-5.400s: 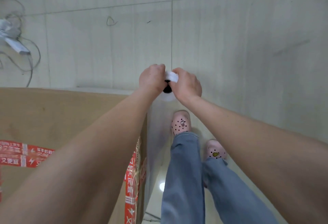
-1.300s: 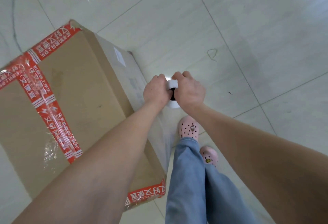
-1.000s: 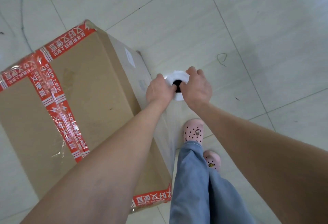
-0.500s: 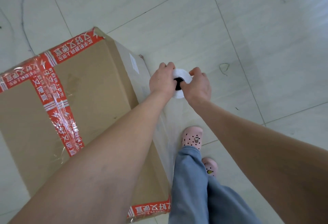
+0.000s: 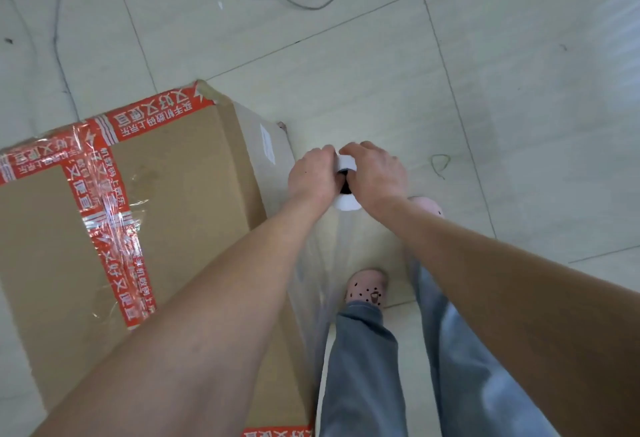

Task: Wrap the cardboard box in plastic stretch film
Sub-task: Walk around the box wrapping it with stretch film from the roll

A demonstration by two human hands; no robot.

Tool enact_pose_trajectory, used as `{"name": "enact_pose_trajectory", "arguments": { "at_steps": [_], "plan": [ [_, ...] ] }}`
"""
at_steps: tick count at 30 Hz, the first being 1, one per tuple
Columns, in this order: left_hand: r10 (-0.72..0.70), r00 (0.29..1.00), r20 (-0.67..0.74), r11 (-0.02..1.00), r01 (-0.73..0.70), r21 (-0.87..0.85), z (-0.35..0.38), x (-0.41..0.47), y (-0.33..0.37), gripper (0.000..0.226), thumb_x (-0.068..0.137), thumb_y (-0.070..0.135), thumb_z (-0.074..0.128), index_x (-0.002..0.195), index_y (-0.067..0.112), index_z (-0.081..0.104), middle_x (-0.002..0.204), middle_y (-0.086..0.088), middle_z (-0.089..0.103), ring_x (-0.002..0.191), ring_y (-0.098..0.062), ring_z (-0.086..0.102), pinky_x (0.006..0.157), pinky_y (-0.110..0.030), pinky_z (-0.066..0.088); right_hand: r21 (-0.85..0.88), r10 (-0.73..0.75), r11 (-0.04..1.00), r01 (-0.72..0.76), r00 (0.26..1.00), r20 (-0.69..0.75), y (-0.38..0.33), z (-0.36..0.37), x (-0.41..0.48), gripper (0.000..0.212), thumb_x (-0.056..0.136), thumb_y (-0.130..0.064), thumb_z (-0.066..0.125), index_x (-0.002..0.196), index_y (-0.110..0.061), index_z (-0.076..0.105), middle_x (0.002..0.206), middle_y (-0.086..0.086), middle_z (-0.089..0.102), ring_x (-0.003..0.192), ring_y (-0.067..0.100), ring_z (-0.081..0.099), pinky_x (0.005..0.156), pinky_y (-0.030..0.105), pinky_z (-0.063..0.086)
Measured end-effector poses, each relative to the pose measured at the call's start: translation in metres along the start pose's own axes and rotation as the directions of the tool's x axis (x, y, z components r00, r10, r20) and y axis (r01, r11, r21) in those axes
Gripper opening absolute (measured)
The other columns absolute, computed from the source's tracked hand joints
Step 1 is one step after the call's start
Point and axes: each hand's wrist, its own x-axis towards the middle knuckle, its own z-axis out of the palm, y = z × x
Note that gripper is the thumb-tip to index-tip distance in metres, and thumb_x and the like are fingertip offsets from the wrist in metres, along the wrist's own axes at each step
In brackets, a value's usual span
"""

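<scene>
Gripping one roll (image 5: 347, 204), two hands (image 5: 313, 177) (image 5: 375, 173), one box (image 5: 194, 173)

The person wears faded blue denim trousers (image 5: 363, 367) with loose legs that end at the ankles. On the feet are pale pink rubber clogs (image 5: 367, 284), the nearer one dotted with small dark round holes and carrying a small charm (image 5: 375, 295) on top. The left forearm (image 5: 225, 315) and right forearm (image 5: 502, 281) are bare.

one head-worn wide-angle view looks steeply down, close over both forearms, onto the floor (image 5: 519, 90).
</scene>
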Motion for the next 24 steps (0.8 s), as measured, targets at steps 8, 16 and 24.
{"name": "enact_pose_trajectory", "arguments": {
  "at_steps": [8, 16, 24],
  "plan": [
    [-0.275, 0.961, -0.044, 0.937, 0.257, -0.235, -0.019, 0.014, -0.003, 0.031, 0.083, 0.032, 0.062, 0.102, 0.009, 0.053, 0.101, -0.011, 0.062, 0.094, -0.031, 0.059, 0.070, -0.034, 0.046, 0.174, 0.277, 0.941, -0.291, 0.956, 0.099, -0.006, -0.013, 0.025, 0.044, 0.088, -0.031, 0.060, 0.126, -0.018, 0.042, 0.125, 0.003, 0.046, 0.100, 0.028, 0.058, 0.071, 0.031, 0.038],
    [-0.245, 0.962, -0.123, 0.956, 0.219, -0.193, -0.035, 0.030, -0.019, 0.025, 0.084, 0.013, 0.058, 0.107, 0.007, 0.051, 0.110, -0.011, 0.054, 0.096, -0.030, 0.055, 0.067, -0.032, 0.035, -0.013, -0.022, 1.000, 0.023, 0.997, 0.068, -0.040, -0.023, 0.054, 0.034, 0.089, -0.016, 0.053, 0.123, -0.022, 0.048, 0.117, 0.004, 0.050, 0.092, 0.031, 0.057, 0.071, 0.033, 0.044],
    [-0.318, 0.941, -0.113, 0.926, 0.283, -0.248, -0.039, 0.045, -0.011, 0.026, 0.084, 0.017, 0.060, 0.107, 0.012, 0.050, 0.115, -0.010, 0.054, 0.097, -0.031, 0.055, 0.066, -0.032, 0.037, 0.112, 0.068, 0.991, -0.077, 0.994, 0.082, -0.038, -0.023, 0.060, 0.051, 0.087, -0.016, 0.058, 0.133, -0.021, 0.037, 0.132, 0.003, 0.040, 0.104, 0.029, 0.055, 0.071, 0.033, 0.043]
  ]
}}
